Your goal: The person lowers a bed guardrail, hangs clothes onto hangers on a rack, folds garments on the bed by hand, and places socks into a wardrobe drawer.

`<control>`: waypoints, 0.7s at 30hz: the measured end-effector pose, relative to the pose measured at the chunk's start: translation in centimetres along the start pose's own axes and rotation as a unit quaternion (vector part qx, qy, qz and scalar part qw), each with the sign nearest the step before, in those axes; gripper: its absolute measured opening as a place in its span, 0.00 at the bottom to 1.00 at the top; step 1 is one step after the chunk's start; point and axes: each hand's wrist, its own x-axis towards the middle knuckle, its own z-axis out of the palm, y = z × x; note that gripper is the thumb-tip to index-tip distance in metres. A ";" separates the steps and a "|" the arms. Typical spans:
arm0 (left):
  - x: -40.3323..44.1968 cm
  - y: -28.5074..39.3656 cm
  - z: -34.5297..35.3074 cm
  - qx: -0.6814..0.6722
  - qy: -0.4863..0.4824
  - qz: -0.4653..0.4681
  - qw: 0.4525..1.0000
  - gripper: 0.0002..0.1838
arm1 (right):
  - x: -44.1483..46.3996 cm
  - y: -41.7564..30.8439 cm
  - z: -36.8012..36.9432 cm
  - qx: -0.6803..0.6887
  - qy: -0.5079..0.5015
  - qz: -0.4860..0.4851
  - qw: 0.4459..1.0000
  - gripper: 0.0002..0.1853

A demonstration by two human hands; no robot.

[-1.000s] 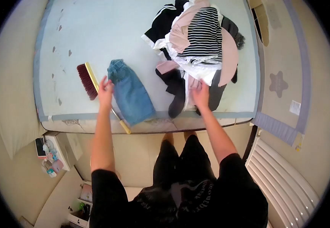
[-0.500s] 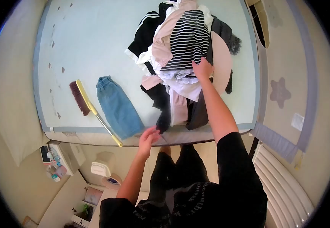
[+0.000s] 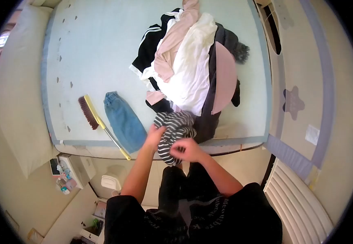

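Observation:
A black-and-white striped garment is bunched up at the bed's front edge. My left hand grips its left side. My right hand has its fingers curled on the lower right part of the same garment. Behind it lies a heap of clothes, with a white garment on top, a pale pink one beside that and black clothing at the left. A flat pink rounded piece rests on the heap's right side. Folded blue denim lies left of my hands.
A brush with dark red bristles lies left of the denim on the bed. A padded rail runs along the right side, with a white radiator below it. A small white cabinet stands at lower left.
The striped garment has come off the top of the heap towards me, uncovering the white one. Both hands have come together on it. The camera view has shifted slightly.

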 end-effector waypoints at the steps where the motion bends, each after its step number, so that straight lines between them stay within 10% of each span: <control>1: -0.3 0.3 -0.4 -0.002 0.038 0.017 0.999 0.20 | 0.9 0.5 -0.8 -0.016 0.079 -0.016 0.997 0.09; 8: 1.8 0.5 -9.3 -0.099 0.185 0.157 0.965 0.18 | 14.0 6.6 -7.9 -0.329 0.256 -0.073 0.906 0.24; 12: 2.0 -4.4 -10.5 0.153 0.294 0.138 0.933 0.34 | 22.9 7.2 -9.4 -0.418 0.169 0.018 0.893 0.28; 17: -3.0 -7.4 -6.1 0.045 0.158 0.036 0.986 0.27 | 29.2 17.1 -8.4 -0.371 0.187 -0.013 0.909 0.31; 21: -4.6 -6.4 -3.8 -0.039 0.097 -0.006 0.995 0.28 | 27.0 14.6 -6.7 0.063 0.155 0.052 0.985 0.26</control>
